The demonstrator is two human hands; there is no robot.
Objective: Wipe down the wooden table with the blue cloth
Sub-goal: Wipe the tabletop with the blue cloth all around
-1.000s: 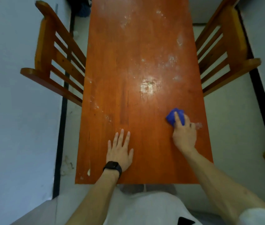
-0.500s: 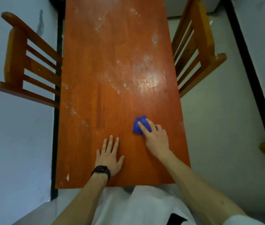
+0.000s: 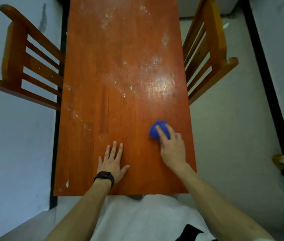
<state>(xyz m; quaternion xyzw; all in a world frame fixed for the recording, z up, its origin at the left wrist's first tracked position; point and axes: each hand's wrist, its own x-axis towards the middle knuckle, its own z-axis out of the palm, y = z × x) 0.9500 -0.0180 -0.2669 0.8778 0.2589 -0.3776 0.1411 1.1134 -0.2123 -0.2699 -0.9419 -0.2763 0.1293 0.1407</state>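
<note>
Pale flooring (image 3: 15, 153) fills the far left, crossed by a dark strip (image 3: 56, 136) that runs along the table's left edge. Beside it stands a wooden chair (image 3: 15, 66) with a slatted back, pushed in against that edge. Next comes the wooden table (image 3: 120, 49), a long orange-brown top whose long axis runs straight away from the person, its near short edge just in front of their white shirt (image 3: 137, 220). White dusty smears (image 3: 137, 70) spread over the middle and far part of the top, with a thinner trail toward the left edge.

On the near part of the wood, left of centre, the left hand (image 3: 112, 162) lies palm down, fingers straight and a little spread, pointing up the table, thumb out to the right, holding nothing. A black watch (image 3: 104, 177) sits on its wrist.

Further right and slightly farther up lies the blue cloth (image 3: 155, 132), bunched into a compact wad with no clear long axis, its peak pointing away from the person, near the right edge. The right hand (image 3: 173, 150) covers its near right side: the index finger lies across the top, the other fingers curl round the right flank, pressing it to the wood.

Past the right edge stands a second slatted chair (image 3: 212, 49), then another dark strip (image 3: 268, 84)
</note>
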